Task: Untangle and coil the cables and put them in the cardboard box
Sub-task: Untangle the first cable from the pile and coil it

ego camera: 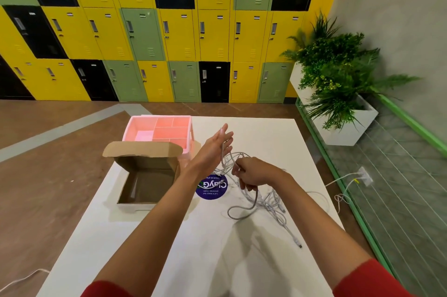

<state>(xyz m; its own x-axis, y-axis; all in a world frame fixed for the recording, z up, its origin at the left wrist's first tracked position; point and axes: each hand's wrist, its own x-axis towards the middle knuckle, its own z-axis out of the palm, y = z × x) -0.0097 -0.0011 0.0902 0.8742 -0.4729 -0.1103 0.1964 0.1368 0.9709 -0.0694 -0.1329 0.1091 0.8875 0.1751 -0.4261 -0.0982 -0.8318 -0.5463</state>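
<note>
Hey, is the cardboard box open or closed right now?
Open. The box has its lid folded up and back toward the pink organizer, and its brown floor shows.

right hand (256, 174) fingertips hidden under its back | purple sticker (212, 193) partly covered by cables (271, 202) | pink organizer (169, 127) partly masked by cardboard box (145, 163) flap | bench (266, 132) cut off below

Red sleeves (360, 279) on both upper arms — forearms (150, 219) bare.
</note>
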